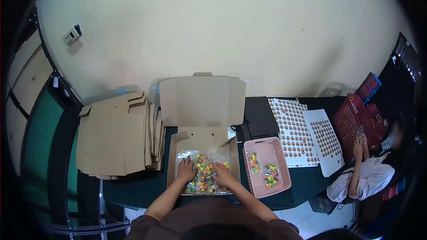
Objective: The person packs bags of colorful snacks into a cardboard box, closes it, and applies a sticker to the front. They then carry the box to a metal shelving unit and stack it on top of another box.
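Note:
An open cardboard box (202, 102) stands in front of me, its lid raised toward the wall. Clear bags of colourful candies (204, 171) lie inside it. My left hand (187, 170) rests on the bags at the left of the box, fingers spread. On the right side of the bags lies my right hand (222, 174), its fingers also apart. Right of the box, a pink basket (267, 141) holds two more candy bags (271, 174).
Flattened cardboard boxes (113, 135) are stacked at the left. Sheets of round stickers (293, 133), a black item (260, 118) and dark red baskets (353, 120) lie at the right. Another person (369, 175) sits at the far right, hands raised.

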Available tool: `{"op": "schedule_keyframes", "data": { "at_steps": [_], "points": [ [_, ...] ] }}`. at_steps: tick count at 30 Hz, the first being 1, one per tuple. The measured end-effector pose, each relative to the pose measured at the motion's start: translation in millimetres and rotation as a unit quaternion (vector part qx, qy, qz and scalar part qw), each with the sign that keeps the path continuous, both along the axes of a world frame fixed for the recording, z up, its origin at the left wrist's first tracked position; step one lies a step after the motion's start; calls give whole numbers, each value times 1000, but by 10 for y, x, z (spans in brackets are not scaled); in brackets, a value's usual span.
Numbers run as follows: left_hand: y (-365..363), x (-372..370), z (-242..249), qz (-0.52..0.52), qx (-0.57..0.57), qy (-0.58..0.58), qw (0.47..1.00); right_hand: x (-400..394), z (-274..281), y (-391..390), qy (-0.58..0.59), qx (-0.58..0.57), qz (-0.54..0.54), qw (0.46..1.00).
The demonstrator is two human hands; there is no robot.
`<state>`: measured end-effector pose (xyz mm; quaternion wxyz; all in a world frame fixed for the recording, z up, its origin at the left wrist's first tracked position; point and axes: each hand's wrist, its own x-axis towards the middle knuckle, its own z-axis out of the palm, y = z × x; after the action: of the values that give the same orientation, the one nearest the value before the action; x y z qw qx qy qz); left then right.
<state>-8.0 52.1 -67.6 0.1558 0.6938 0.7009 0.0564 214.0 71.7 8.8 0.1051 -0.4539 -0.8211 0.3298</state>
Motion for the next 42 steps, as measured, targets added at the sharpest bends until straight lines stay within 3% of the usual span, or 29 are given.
{"op": "schedule_keyframes", "data": {
  "at_steps": [4, 7, 11, 13, 14, 15, 16, 18, 19, 20, 22, 24, 26, 28, 30, 32, 36, 39, 41, 42],
  "points": [
    [46, -16, 57, 12, -95, 43, 994, -19, -22, -21, -70, 9, 22, 997],
    [-19, -54, 40, 20, 35, -7, 999, -42, -45, -48, -88, 9, 31, 996],
    [-31, -157, -56, 24, 29, -48, 998, -22, -181, -41, -56, 15, 35, 998],
    [-28, -278, -221, 57, 70, -169, 982, -31, 41, -53, -97, -5, 52, 994],
    [-30, -311, -294, 74, 90, -228, 967, -25, 1, -49, -97, -5, 53, 994],
    [-41, -284, 148, 184, -86, -416, 887, -27, -36, -42, -96, -3, 56, 994],
    [-43, -339, -26, 184, -85, -416, 887, -27, -72, -36, -95, -1, 58, 994],
    [-51, -470, -407, 252, 48, -550, 795, -23, -72, -54, -106, -1, 58, 993],
    [-113, -378, -21, 298, 24, -605, 738, -26, -62, -61, -118, -2, 58, 991],
    [-129, -355, 4, 299, 25, -605, 738, -28, -92, -57, -117, -3, 59, 991],
    [-176, -299, 158, 180, 184, -393, 883, -31, -173, -49, -115, -2, 61, 991],
    [-257, -141, 406, 185, 159, -411, 879, -35, -192, -48, -115, 0, 59, 992],
    [-279, -47, 499, 89, 181, -285, 937, -32, -186, -54, -115, 1, 56, 992],
    [-306, 56, 595, 90, 148, -299, 938, -16, -211, -39, -92, -5, 50, 995],
    [-355, 148, 734, 103, 45, -146, 983, 33, -329, -5, -70, 9, 55, 996],
    [-342, 130, 624, 85, -2, -167, 982, 51, -262, -4, -88, -6, 56, 995],
    [-373, 118, 640, 50, -48, -84, 994, 68, -170, -28, -81, -1, 46, 996],
    [-361, 109, 650, 47, -66, -80, 994, 101, -87, 34, -17, 25, 33, 999],
    [-358, 128, 620, 52, -80, -81, 992, 162, 55, 117, 36, -99, -44, 993],
    [-355, 133, 589, 50, -81, -81, 992, 227, 1, 149, 36, -99, -47, 993]
  ]
}}
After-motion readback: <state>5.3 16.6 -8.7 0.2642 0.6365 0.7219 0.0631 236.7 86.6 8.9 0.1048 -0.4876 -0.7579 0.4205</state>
